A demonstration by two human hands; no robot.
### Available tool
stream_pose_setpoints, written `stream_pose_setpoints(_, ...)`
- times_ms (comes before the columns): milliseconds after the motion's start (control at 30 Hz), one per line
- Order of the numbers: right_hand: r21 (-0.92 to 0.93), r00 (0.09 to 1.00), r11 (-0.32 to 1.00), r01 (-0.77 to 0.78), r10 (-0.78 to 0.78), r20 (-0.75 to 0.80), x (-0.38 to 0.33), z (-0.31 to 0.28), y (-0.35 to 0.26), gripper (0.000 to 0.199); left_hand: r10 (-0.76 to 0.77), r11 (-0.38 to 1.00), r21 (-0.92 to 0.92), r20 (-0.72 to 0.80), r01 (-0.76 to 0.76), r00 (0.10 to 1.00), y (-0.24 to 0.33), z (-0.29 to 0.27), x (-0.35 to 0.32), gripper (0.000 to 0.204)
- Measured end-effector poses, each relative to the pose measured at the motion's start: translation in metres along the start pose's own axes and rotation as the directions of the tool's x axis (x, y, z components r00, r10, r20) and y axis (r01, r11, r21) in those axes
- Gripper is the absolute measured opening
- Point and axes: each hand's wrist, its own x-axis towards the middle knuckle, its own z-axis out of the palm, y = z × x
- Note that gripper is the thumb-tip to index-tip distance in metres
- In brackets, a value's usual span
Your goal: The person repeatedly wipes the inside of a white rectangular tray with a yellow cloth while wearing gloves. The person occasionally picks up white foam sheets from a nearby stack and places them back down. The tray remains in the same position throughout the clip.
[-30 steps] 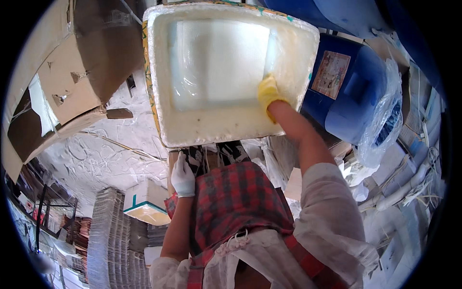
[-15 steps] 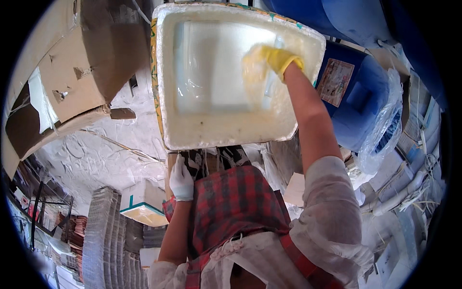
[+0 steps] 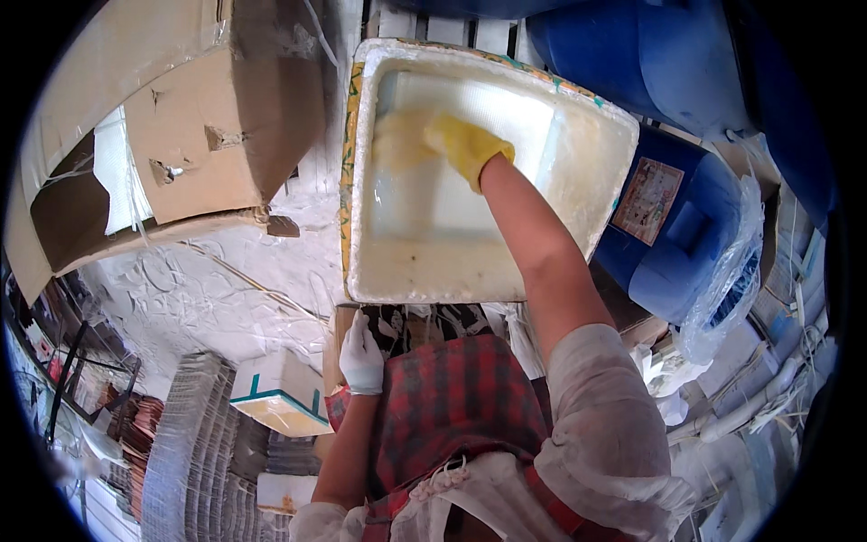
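Observation:
A white foam box (image 3: 488, 278) with a patterned band round its outside lies before me, a pale ribbed sheet (image 3: 452, 203) under shiny wet-looking liquid in its bottom. My right hand (image 3: 465, 149), in a yellow rubber glove, reaches into the box over the sheet's left part. Its fingers are smeared by motion, so whether they hold anything cannot be told. My left hand (image 3: 362, 357), in a white glove, lies by the box's near left corner on a brown board (image 3: 343, 323). Its fingers stretch forward, close together, with their tips by the box's underside.
Large cardboard boxes (image 3: 194, 135) stand at the left, blue plastic drums (image 3: 664, 72) at the right. A small white foam box (image 3: 282, 384) with green tape and stacked grey sheets (image 3: 194, 443) are at the lower left. Clear plastic film (image 3: 718, 289) hangs by a drum.
My right hand has swept left inside the box, from its right side across the ribbed sheet. The whole view has shifted, with the scene now lower and farther right. My left hand keeps its place.

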Motion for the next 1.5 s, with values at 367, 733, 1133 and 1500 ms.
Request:
stream_pose_setpoints(367, 0.880, 0.940, -0.386, 0.276, 0.301, -0.163, -0.012, 0.022, 0.043, 0.040, 0.040, 0.999, 0.026, -0.023, -0.039, 0.999, 0.007, -0.006, 0.003, 0.031)
stream_pose_setpoints(733, 0.840, 0.893, 0.532, -0.109, 0.423, -0.152, -0.052, 0.065, 0.017, 0.035, 0.178, 0.954, -0.221, -0.119, -0.200, 0.977, 0.053, -0.057, 0.024, 0.042)
stream_pose_setpoints(1133, 0.895, 0.925, 0.443, -0.047, 0.358, -0.129, -0.201, -0.076, -0.079, 0.038, 0.700, 0.536, 0.028, -0.573, -0.844, 0.426, 0.356, -0.203, 0.194, 0.030)
stream_pose_setpoints(1500, 0.701, 0.834, 0.646, 0.302, 0.176, -0.522, -0.210, -0.016, -0.014, 0.030, 0.440, 0.898, 0.128, -0.276, -0.421, 0.855, 0.445, -0.226, 0.272, 0.038)
